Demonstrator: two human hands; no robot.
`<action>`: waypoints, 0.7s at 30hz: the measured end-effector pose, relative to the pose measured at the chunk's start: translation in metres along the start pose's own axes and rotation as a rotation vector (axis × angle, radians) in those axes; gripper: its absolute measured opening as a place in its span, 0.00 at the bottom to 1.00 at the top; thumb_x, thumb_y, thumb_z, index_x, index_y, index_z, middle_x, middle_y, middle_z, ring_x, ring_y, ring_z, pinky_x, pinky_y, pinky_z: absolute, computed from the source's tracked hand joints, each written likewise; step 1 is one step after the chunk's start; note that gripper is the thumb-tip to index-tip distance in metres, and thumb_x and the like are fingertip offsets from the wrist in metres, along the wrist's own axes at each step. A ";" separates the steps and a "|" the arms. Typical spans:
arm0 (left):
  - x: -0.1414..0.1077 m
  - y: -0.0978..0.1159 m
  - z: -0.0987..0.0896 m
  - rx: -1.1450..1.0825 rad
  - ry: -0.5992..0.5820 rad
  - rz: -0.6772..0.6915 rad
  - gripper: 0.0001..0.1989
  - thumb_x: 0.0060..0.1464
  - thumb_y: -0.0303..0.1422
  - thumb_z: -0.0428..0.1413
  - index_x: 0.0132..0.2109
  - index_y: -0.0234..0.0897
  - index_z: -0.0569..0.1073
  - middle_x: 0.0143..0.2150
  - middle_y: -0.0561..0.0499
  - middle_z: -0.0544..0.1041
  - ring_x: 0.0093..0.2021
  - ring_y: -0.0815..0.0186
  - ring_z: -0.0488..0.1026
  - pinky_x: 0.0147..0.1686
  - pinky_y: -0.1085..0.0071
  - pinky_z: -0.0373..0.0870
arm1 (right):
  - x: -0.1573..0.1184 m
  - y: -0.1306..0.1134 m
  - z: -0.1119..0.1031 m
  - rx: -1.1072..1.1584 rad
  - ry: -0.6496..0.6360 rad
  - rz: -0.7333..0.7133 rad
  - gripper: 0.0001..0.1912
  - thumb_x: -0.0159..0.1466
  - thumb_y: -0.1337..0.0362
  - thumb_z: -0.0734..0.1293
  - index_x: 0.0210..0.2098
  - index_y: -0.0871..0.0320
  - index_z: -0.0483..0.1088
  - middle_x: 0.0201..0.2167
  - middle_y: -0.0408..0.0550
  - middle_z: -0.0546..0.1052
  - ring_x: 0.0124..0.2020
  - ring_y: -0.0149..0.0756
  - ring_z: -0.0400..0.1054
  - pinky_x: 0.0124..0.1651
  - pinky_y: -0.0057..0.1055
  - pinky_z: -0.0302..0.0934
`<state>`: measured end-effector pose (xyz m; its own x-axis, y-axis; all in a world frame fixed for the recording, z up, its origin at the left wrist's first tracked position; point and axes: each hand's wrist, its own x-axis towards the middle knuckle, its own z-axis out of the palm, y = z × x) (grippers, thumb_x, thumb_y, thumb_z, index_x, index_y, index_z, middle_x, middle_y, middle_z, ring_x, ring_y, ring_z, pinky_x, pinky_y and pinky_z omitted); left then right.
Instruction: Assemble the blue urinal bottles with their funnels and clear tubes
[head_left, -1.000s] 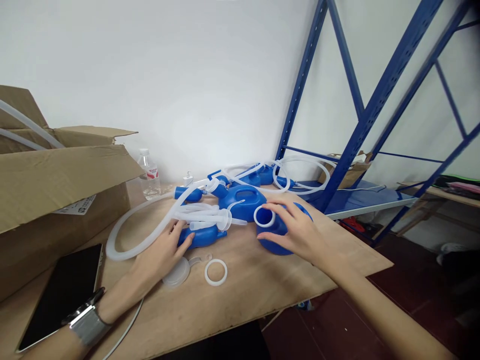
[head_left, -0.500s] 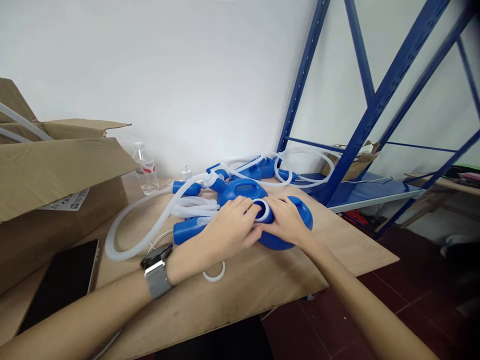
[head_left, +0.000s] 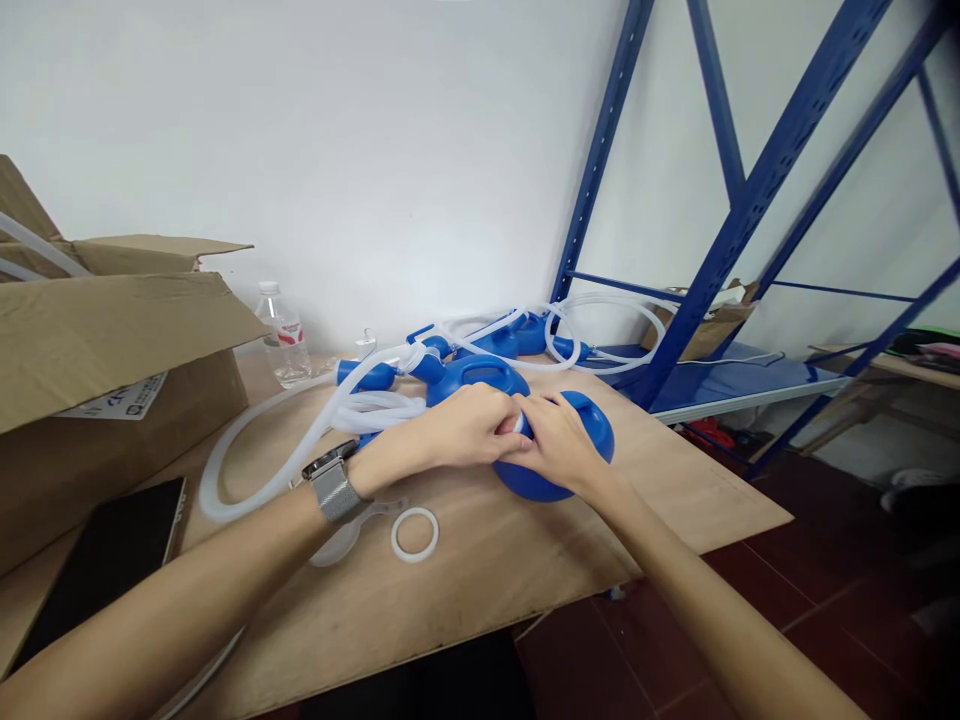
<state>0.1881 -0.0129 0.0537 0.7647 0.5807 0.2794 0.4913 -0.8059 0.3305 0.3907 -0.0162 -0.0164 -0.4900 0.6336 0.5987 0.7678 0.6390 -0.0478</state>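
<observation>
A blue plastic bottle (head_left: 540, 484) with a moulded handle lies tilted on the wooden table, its mouth toward me. My left hand (head_left: 472, 425) curls over that mouth, fingers closed on a white ring (head_left: 519, 424), of which only a sliver shows. Around the neck, my right hand (head_left: 559, 440) is wrapped, its fingertips meeting those of the left. The bottle's opening is mostly covered by both hands. A loose white ring (head_left: 415, 535) lies flat on the table below my left wrist. Beside it, partly under the forearm, is a translucent lid with a strap (head_left: 341, 540).
Behind the hands lie more blue bottles (head_left: 480, 375) with coiled translucent hoses (head_left: 300, 455). At left stand a cardboard box (head_left: 112, 330), a water bottle (head_left: 285, 340) and a flat black device (head_left: 105, 560). A blue metal rack (head_left: 720, 270) rises at right, beyond the table edge.
My left hand has rolled over the bottle's mouth, covering the opening that was visible. The bottle has shifted slightly left. The loose ring and translucent lid now show more fully.
</observation>
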 end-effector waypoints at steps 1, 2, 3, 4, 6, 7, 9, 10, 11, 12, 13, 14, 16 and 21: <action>0.000 0.000 -0.002 -0.016 -0.017 0.000 0.19 0.60 0.36 0.61 0.25 0.37 0.64 0.23 0.57 0.65 0.24 0.71 0.58 0.27 0.70 0.52 | 0.000 0.000 0.000 -0.008 0.004 0.000 0.15 0.68 0.50 0.67 0.41 0.56 0.69 0.37 0.54 0.82 0.39 0.49 0.76 0.50 0.42 0.59; 0.000 -0.001 -0.004 -0.032 -0.033 0.001 0.18 0.59 0.36 0.61 0.25 0.37 0.64 0.22 0.58 0.65 0.23 0.71 0.58 0.26 0.70 0.52 | 0.000 0.000 0.001 -0.016 0.008 0.000 0.14 0.68 0.51 0.68 0.40 0.55 0.69 0.37 0.54 0.82 0.39 0.49 0.75 0.50 0.42 0.59; 0.000 -0.001 -0.006 -0.044 -0.047 0.001 0.18 0.59 0.35 0.61 0.25 0.37 0.64 0.21 0.58 0.65 0.23 0.72 0.57 0.26 0.70 0.52 | 0.000 0.000 0.001 -0.025 0.012 0.000 0.14 0.68 0.51 0.68 0.39 0.55 0.69 0.37 0.54 0.82 0.39 0.49 0.75 0.49 0.42 0.59; 0.000 -0.001 -0.007 -0.051 -0.060 -0.001 0.17 0.58 0.35 0.61 0.25 0.37 0.65 0.21 0.58 0.65 0.22 0.72 0.57 0.26 0.70 0.51 | 0.000 0.000 0.002 -0.031 0.014 0.001 0.13 0.67 0.52 0.69 0.39 0.55 0.68 0.37 0.54 0.82 0.40 0.49 0.75 0.49 0.42 0.59; 0.001 0.000 -0.010 -0.056 -0.074 -0.006 0.17 0.57 0.34 0.61 0.24 0.37 0.65 0.20 0.58 0.66 0.22 0.72 0.57 0.26 0.70 0.51 | 0.000 -0.001 0.002 -0.035 0.008 0.004 0.13 0.66 0.53 0.70 0.38 0.55 0.68 0.38 0.54 0.82 0.40 0.49 0.75 0.49 0.41 0.59; 0.001 0.000 -0.010 -0.058 -0.077 -0.009 0.17 0.57 0.34 0.61 0.24 0.37 0.65 0.20 0.58 0.66 0.22 0.72 0.57 0.26 0.70 0.51 | 0.000 -0.002 0.002 -0.034 0.004 0.008 0.12 0.66 0.54 0.70 0.38 0.55 0.68 0.38 0.54 0.82 0.40 0.48 0.75 0.49 0.41 0.59; 0.001 0.000 -0.010 -0.067 -0.081 -0.018 0.17 0.57 0.34 0.62 0.24 0.37 0.65 0.21 0.58 0.66 0.22 0.72 0.58 0.26 0.70 0.52 | 0.000 -0.003 0.002 -0.037 -0.002 0.013 0.12 0.66 0.54 0.70 0.38 0.55 0.68 0.38 0.54 0.82 0.40 0.48 0.75 0.49 0.41 0.58; 0.000 0.001 -0.009 -0.071 -0.077 -0.024 0.17 0.58 0.34 0.62 0.24 0.37 0.66 0.21 0.58 0.67 0.23 0.71 0.59 0.27 0.70 0.52 | -0.001 -0.004 0.002 -0.040 -0.002 0.014 0.12 0.67 0.54 0.69 0.38 0.55 0.68 0.37 0.54 0.82 0.40 0.48 0.75 0.48 0.41 0.58; 0.000 0.001 -0.008 -0.074 -0.069 -0.032 0.17 0.58 0.34 0.63 0.24 0.37 0.66 0.22 0.57 0.67 0.23 0.71 0.59 0.27 0.70 0.53 | -0.001 -0.004 0.002 -0.043 0.000 0.014 0.11 0.67 0.54 0.68 0.38 0.55 0.68 0.37 0.53 0.82 0.39 0.48 0.75 0.48 0.41 0.58; -0.001 0.001 -0.006 -0.077 -0.057 -0.043 0.18 0.58 0.34 0.63 0.25 0.37 0.66 0.23 0.57 0.67 0.24 0.71 0.60 0.28 0.70 0.54 | -0.001 -0.005 0.001 -0.045 0.004 0.013 0.11 0.68 0.54 0.67 0.38 0.55 0.68 0.36 0.53 0.82 0.38 0.48 0.75 0.48 0.41 0.58; -0.003 0.002 -0.005 -0.082 -0.040 -0.058 0.18 0.58 0.35 0.64 0.25 0.37 0.66 0.23 0.57 0.68 0.25 0.70 0.61 0.28 0.70 0.54 | -0.001 -0.005 0.002 -0.047 0.008 0.010 0.12 0.69 0.53 0.66 0.38 0.55 0.68 0.36 0.53 0.82 0.38 0.48 0.75 0.48 0.41 0.58; -0.004 0.002 -0.003 -0.088 -0.020 -0.076 0.18 0.58 0.35 0.64 0.25 0.37 0.66 0.24 0.57 0.69 0.25 0.70 0.63 0.29 0.70 0.55 | -0.001 -0.005 0.002 -0.047 0.013 0.006 0.12 0.70 0.53 0.65 0.38 0.55 0.68 0.36 0.53 0.82 0.38 0.47 0.75 0.48 0.41 0.58; -0.006 0.004 0.000 -0.114 0.014 -0.125 0.17 0.57 0.36 0.65 0.27 0.38 0.67 0.25 0.57 0.71 0.26 0.69 0.65 0.29 0.70 0.56 | 0.000 -0.005 0.003 -0.049 0.023 0.000 0.12 0.70 0.53 0.65 0.38 0.55 0.67 0.36 0.53 0.82 0.38 0.48 0.75 0.48 0.41 0.58; -0.006 0.011 -0.001 -0.221 0.004 -0.274 0.14 0.57 0.36 0.64 0.28 0.39 0.69 0.25 0.57 0.71 0.26 0.68 0.65 0.29 0.70 0.59 | 0.001 -0.006 0.003 -0.060 0.041 0.008 0.12 0.68 0.53 0.67 0.38 0.55 0.67 0.34 0.52 0.82 0.38 0.49 0.75 0.48 0.41 0.58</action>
<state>0.1887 -0.0251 0.0569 0.6152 0.7726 0.1572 0.5754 -0.5762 0.5804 0.3841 -0.0185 -0.0183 -0.4673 0.6196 0.6306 0.7958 0.6056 -0.0053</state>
